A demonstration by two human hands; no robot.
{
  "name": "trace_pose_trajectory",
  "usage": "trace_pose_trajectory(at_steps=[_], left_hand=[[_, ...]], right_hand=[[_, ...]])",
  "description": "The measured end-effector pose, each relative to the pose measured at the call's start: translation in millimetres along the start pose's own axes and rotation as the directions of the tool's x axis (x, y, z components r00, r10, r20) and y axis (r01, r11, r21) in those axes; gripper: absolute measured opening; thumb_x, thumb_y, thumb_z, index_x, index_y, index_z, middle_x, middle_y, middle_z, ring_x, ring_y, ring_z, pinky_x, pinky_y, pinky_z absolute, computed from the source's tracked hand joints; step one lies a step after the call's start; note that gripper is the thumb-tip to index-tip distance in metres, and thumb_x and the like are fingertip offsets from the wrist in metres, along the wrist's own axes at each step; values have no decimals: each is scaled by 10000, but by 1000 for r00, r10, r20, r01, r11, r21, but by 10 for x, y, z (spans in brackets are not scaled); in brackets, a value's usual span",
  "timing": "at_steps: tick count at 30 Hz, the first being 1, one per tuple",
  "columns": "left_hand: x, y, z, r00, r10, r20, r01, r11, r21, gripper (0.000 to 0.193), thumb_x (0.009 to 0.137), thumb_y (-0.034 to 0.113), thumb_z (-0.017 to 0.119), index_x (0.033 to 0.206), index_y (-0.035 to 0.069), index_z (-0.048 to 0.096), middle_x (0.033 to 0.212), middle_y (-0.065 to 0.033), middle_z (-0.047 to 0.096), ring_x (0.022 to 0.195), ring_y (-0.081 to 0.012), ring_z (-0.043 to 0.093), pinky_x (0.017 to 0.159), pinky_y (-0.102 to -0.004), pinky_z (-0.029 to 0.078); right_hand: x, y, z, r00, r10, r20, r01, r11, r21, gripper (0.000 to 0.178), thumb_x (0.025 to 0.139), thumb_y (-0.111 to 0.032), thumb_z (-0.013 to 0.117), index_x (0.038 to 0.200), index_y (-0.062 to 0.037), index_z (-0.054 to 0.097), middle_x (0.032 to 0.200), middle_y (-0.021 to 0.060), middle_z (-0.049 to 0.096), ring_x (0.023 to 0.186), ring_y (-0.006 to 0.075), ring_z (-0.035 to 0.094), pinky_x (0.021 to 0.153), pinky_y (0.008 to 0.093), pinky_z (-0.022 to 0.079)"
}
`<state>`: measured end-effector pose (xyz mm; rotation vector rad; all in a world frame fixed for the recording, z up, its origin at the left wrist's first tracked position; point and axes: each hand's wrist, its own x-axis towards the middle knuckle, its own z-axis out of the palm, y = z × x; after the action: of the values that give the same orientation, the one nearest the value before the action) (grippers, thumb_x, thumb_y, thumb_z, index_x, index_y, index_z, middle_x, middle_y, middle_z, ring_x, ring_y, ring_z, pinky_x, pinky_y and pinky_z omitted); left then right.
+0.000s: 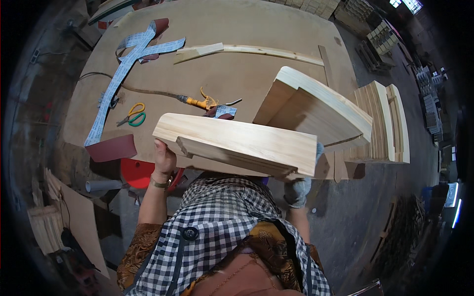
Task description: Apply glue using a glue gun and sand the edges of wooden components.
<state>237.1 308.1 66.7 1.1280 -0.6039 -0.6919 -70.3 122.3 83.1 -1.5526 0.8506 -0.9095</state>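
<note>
A pale wooden panel with a thick, rounded edge and a recessed face is held level above the near edge of the table. My bare left hand grips its left end, the thumb up along the side. At the right end my right hand, in a grey glove, is closed on the panel; part of it is hidden behind the wood. Just beyond, a similar wooden panel stands on edge on the table, its near part overlapped by the held one.
On the table lie an air blow gun with its hose, scissors, long sandpaper strips and a thin wood strip. More panels stand stacked at the right. A red basin sits below the near edge.
</note>
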Motion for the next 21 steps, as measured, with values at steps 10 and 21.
trace_pose_trajectory(at_steps=[10,21], left_hand=[[0,-280,-358,935,-344,-90,336,937,-98,604,918,493,343,1286,13,357,1237,-114,475,1128,-209,475,950,-358,383],[405,-446,-368,693,-706,-145,708,705,-47,519,941,423,352,1238,0,411,1172,-118,521,1044,-183,531,880,-319,443]], right_hand=[[29,292,741,986,151,76,-163,968,191,897,811,-655,385,1394,-22,131,1400,130,248,1276,246,286,1051,349,244],[176,817,946,692,714,103,-664,574,479,626,847,-542,472,1265,-78,441,1184,80,541,1023,203,562,829,331,498]])
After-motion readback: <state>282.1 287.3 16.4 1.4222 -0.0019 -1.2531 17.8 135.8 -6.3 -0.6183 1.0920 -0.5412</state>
